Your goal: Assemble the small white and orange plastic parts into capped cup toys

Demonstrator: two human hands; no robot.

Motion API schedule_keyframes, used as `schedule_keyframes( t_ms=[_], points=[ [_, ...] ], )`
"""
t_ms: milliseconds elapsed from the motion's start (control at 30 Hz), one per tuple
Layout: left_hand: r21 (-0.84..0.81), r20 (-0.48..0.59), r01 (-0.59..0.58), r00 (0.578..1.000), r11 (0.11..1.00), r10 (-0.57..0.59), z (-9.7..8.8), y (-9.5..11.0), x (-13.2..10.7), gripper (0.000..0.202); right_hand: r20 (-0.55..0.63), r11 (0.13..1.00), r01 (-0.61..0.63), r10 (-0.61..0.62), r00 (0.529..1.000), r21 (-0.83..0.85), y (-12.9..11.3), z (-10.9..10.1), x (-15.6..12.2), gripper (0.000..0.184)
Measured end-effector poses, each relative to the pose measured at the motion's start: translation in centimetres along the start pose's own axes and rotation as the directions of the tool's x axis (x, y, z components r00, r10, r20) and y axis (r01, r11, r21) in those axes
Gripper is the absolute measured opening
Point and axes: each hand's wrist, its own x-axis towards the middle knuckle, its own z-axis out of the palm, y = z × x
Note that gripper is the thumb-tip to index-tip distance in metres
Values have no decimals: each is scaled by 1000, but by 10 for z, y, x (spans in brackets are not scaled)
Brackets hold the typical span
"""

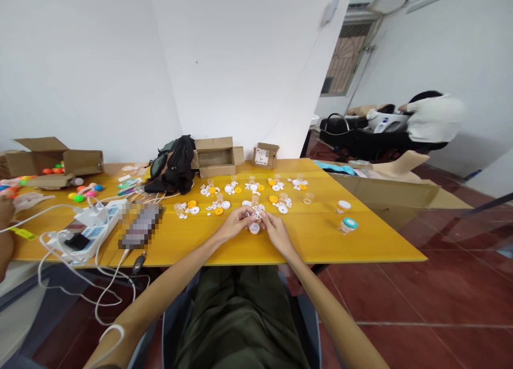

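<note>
White plastic, in small openwork bits, lies between the fingertips: the left hand (236,223) and the right hand (276,232) both seem pinched on the small white pieces (258,212), though how many each one grips is too fine to tell. Just below them, on the near side, stands a small clear cup (254,229); whether a finger touches it is unclear. A loosened pinch could scatter bits, and a dipping knuckle could tip the cup.

Beyond the fingertips, loose piles with yellow discs (218,211) and white discs (194,210) sit close together, so a stretched reach might mix neighbouring sets (bits this alike would be tedious to sort). To the right, well apart, a teal-lidded cup (348,225) stands near a white-lidded cup (343,206); a sweeping forearm could knock either. At the left, white cables (105,283) hang over the edge of the yellow table (316,247); an elbow snagging one might drag the power strip (94,232).
</note>
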Motion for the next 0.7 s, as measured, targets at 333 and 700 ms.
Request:
schedule_keyframes(
  t_ms=[333, 700],
  points=[
    [191, -123, -111, 983, 975, 135, -2, -4, 2, 44, -105, 983, -84, 102, 989, 161, -4, -2, 2, 57],
    [460, 35, -232, 969, 857, 243, 18, 18, 20, 22, -87, 861, -156, 225, 971, 483, 5, -9, 1, 44]
  ],
)
